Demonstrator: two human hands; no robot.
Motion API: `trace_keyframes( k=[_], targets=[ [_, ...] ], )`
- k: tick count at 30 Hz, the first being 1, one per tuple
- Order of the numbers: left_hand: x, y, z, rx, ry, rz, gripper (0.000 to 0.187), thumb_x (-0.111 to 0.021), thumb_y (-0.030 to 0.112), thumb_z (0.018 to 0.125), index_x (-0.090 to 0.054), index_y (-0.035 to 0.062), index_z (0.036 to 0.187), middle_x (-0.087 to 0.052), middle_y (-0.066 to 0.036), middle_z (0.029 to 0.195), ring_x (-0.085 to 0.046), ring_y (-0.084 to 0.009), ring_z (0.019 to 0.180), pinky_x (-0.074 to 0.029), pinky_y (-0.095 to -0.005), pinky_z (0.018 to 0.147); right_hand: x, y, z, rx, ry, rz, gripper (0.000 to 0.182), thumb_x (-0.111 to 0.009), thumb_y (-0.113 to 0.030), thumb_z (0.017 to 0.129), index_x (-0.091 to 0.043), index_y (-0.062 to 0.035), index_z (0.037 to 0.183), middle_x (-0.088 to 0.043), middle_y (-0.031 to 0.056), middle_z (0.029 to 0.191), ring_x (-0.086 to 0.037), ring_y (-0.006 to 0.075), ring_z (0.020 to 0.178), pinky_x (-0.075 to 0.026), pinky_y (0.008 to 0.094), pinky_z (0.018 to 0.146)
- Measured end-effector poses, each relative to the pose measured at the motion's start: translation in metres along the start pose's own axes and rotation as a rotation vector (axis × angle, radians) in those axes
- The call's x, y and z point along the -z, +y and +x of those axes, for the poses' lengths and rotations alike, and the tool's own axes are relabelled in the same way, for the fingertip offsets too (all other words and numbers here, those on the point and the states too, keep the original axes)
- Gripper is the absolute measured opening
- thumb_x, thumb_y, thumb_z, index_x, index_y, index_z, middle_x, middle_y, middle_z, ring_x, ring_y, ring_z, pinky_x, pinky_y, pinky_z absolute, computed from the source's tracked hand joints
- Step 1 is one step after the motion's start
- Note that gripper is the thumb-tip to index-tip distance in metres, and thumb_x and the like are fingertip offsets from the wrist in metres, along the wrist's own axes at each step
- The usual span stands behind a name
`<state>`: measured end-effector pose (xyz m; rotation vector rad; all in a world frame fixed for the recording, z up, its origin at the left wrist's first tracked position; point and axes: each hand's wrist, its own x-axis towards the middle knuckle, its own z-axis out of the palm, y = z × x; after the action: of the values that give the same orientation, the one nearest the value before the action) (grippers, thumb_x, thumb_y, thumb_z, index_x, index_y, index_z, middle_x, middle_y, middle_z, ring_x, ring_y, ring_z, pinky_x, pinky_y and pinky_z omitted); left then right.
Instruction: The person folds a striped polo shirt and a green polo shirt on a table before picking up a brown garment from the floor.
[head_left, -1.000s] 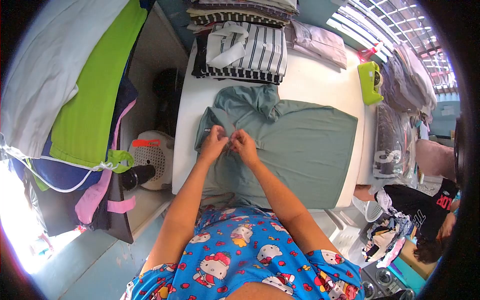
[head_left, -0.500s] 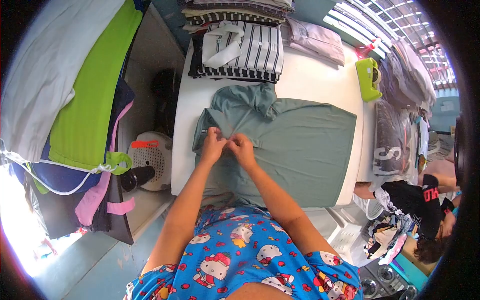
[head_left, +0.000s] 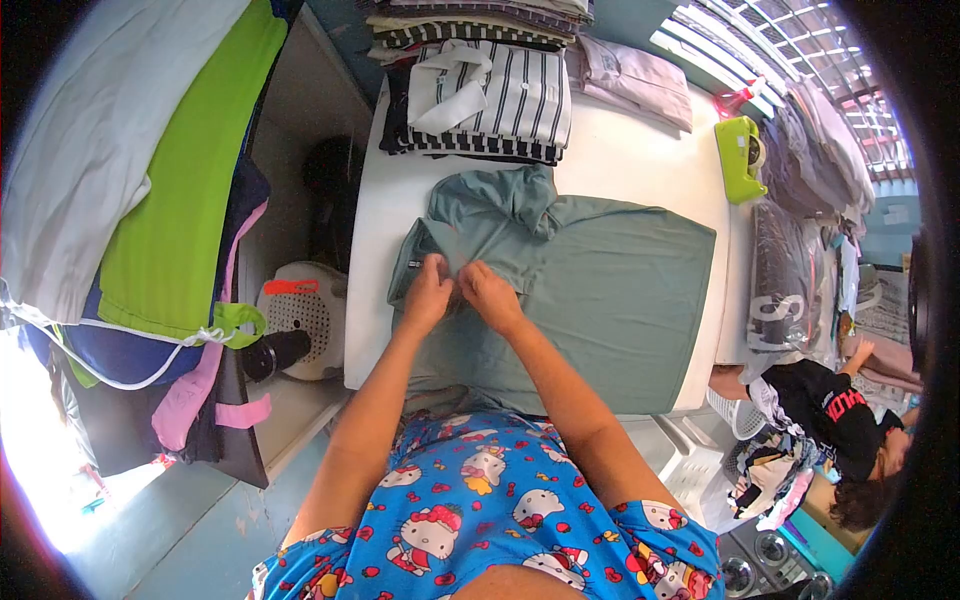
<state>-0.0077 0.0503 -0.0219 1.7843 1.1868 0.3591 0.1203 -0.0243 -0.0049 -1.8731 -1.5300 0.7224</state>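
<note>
Compared with the frame a second ago, little has shifted: the left hand (head_left: 428, 293) and right hand (head_left: 488, 292) remain side by side near the collar end of the grey-green shirt (head_left: 600, 300), fingers pinched narrowly on a small fold of its fabric, though they now sit a touch lower and closer together. At the right edge, the person in the black shirt (head_left: 835, 410) has moved lower in view.

The shirt lies spread flat on the white surface (head_left: 640, 165), its long axis running left to right across the picture: collar end toward the left, hem toward the right. One sleeve (head_left: 510, 195) is bunched at the far side, pointing toward the stack of folded striped shirts (head_left: 490, 100). A lime-green tape dispenser (head_left: 740, 160) rests near the surface's far right corner, well apart from the hands.
</note>
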Motion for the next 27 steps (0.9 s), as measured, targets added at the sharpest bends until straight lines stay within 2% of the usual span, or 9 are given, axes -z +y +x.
trace_keyframes(
  k=[6, 9, 11, 14, 17, 19, 21, 23, 27],
  targets=[
    [0.008, -0.002, -0.002, 0.009, 0.076, 0.091, 0.046, -0.065, 0.013, 0.073, -0.041, 0.0038, 0.11, -0.055, -0.012, 0.095, -0.057, -0.0229, 0.077, -0.045, -0.0361, 0.071, 0.001, -0.003, -0.001, 0.022, -0.042, -0.122, 0.014, -0.052, -0.017, 0.083, -0.048, -0.0089, 0.093, -0.051, 0.0079, 0.089, -0.056, 0.032, 0.076, -0.046, 0.0402, 0.062],
    [0.013, 0.004, -0.006, 0.028, 0.094, 0.073, 0.046, -0.064, 0.015, 0.075, -0.04, 0.0039, 0.113, -0.054, -0.011, 0.096, -0.057, -0.0223, 0.078, -0.045, -0.0357, 0.072, 0.013, -0.014, -0.005, -0.106, 0.017, 0.163, 0.015, -0.051, -0.016, 0.083, -0.051, -0.0101, 0.097, -0.052, 0.0103, 0.097, -0.056, 0.0325, 0.084, -0.046, 0.0398, 0.068],
    [0.018, 0.006, -0.012, 0.032, 0.134, 0.069, 0.045, -0.063, 0.015, 0.076, -0.04, 0.0038, 0.113, -0.054, -0.01, 0.094, -0.056, -0.0211, 0.077, -0.045, -0.0347, 0.072, 0.031, -0.005, -0.02, -0.079, 0.222, 0.213, 0.021, -0.056, -0.015, 0.081, -0.053, -0.009, 0.101, -0.054, 0.0116, 0.102, -0.056, 0.0308, 0.088, -0.046, 0.0365, 0.073],
    [0.035, -0.003, -0.023, -0.021, 0.215, 0.117, 0.037, -0.06, 0.014, 0.079, -0.043, 0.0047, 0.111, -0.052, -0.008, 0.089, -0.054, -0.0199, 0.079, -0.044, -0.0336, 0.072, 0.08, 0.056, -0.06, -0.065, 0.48, -0.137, 0.025, -0.056, -0.01, 0.08, -0.055, -0.0072, 0.105, -0.055, 0.0156, 0.106, -0.052, 0.0321, 0.1, -0.041, 0.0393, 0.085],
    [0.046, -0.011, -0.029, -0.022, 0.252, 0.128, 0.03, -0.057, 0.013, 0.08, -0.046, 0.0054, 0.107, -0.052, -0.009, 0.09, -0.054, -0.0204, 0.078, -0.043, -0.034, 0.072, 0.139, 0.124, -0.109, -0.367, 0.611, -0.434, 0.033, -0.054, -0.016, 0.083, -0.052, -0.0092, 0.114, -0.044, 0.0129, 0.126, -0.043, 0.0313, 0.113, -0.035, 0.0422, 0.094],
    [0.051, -0.002, -0.021, -0.118, 0.422, 0.197, 0.025, -0.056, 0.012, 0.08, -0.048, 0.0048, 0.103, -0.052, -0.01, 0.091, -0.054, -0.024, 0.079, -0.043, -0.0354, 0.073, 0.168, 0.172, -0.141, -0.413, 0.669, -0.734, 0.035, -0.053, -0.02, 0.083, -0.05, -0.0108, 0.117, -0.044, 0.0124, 0.126, -0.041, 0.0308, 0.114, -0.035, 0.0419, 0.093],
    [0.059, 0.013, 0.003, -0.291, 0.547, 0.337, 0.025, -0.056, 0.013, 0.081, -0.048, 0.0042, 0.103, -0.052, -0.01, 0.091, -0.054, -0.0267, 0.081, -0.043, -0.0371, 0.074, 0.185, 0.189, -0.154, -0.587, 0.702, -0.709, 0.036, -0.053, -0.022, 0.083, -0.05, -0.0093, 0.117, -0.046, 0.0131, 0.123, -0.042, 0.0312, 0.112, -0.036, 0.0421, 0.09],
    [0.067, 0.022, 0.033, -0.275, 0.561, 0.53, 0.028, -0.055, 0.018, 0.082, -0.049, 0.0042, 0.105, -0.055, -0.012, 0.094, -0.054, -0.0314, 0.086, -0.042, -0.04, 0.078, 0.203, 0.205, -0.172, -0.699, 0.738, -0.662, 0.036, -0.053, -0.024, 0.083, -0.05, -0.0069, 0.115, -0.048, 0.0138, 0.118, -0.044, 0.0315, 0.108, -0.037, 0.042, 0.088],
    [0.076, 0.014, 0.086, 0.299, 0.067, 0.755, 0.053, -0.062, 0.043, 0.071, -0.053, 0.0038, 0.105, -0.058, -0.017, 0.101, -0.054, -0.0349, 0.097, -0.043, -0.0429, 0.081, 0.22, 0.225, -0.163, -0.953, 0.825, -0.538, 0.047, -0.06, -0.035, 0.077, -0.05, -0.0057, 0.113, -0.05, 0.0139, 0.108, -0.047, 0.0317, 0.102, -0.04, 0.0412, 0.086]
  ],
)
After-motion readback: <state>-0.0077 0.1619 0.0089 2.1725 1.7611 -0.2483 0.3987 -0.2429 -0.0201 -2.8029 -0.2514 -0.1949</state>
